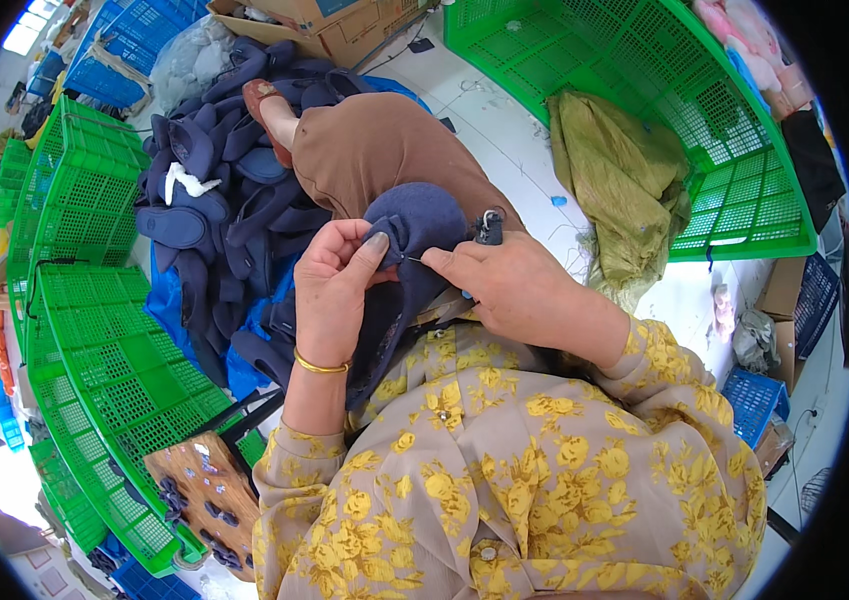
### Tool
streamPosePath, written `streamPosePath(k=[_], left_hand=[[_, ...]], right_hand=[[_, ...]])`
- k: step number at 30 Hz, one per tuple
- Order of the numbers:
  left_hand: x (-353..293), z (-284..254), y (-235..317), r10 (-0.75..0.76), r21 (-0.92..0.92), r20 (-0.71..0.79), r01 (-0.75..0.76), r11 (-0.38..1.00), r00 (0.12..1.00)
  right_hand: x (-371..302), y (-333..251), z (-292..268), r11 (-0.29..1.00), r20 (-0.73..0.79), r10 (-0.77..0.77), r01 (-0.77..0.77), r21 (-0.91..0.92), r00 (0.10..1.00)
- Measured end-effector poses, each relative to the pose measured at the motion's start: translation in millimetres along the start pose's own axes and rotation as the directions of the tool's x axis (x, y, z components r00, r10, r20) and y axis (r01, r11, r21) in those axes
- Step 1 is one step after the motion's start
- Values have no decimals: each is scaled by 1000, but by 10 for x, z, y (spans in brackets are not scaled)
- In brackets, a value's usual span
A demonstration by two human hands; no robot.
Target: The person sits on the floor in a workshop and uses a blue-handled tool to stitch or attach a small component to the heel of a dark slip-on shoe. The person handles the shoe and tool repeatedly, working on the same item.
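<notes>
In front of my lap is a navy blue fabric slipper with a small bow of the same colour on it. My left hand is closed on the slipper, thumb and fingers pinching it beside the bow; a gold bangle circles that wrist. From the right, my right hand comes in with its thumb and fingertips pressed together on a thin needle, whose tip points at the bow. A dark object with a metal loop shows just beyond the right hand's knuckles.
Many navy slippers lie heaped on blue sheeting at the left. Green plastic crates stand beside them, and a large green crate with an olive sack is at the right. A wooden board bearing small dark pieces sits lower left.
</notes>
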State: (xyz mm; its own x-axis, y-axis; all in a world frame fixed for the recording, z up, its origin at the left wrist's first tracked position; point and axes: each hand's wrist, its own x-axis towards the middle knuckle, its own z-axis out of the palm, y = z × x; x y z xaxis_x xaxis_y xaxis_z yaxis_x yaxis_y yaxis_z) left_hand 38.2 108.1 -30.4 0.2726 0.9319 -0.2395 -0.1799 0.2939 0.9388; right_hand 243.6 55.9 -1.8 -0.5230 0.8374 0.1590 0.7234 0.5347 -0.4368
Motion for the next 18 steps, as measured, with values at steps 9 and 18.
streamPosePath(k=[9,18], left_hand=[[-1,1,16,-8,-5,-3,8,1000,1000],[-16,16,16,-10,4,-21,10,1000,1000]], right_hand=[[12,32,128,998,-36,57,-56,25,998],[43,-11,190,993,-49,105,-102,60,993]])
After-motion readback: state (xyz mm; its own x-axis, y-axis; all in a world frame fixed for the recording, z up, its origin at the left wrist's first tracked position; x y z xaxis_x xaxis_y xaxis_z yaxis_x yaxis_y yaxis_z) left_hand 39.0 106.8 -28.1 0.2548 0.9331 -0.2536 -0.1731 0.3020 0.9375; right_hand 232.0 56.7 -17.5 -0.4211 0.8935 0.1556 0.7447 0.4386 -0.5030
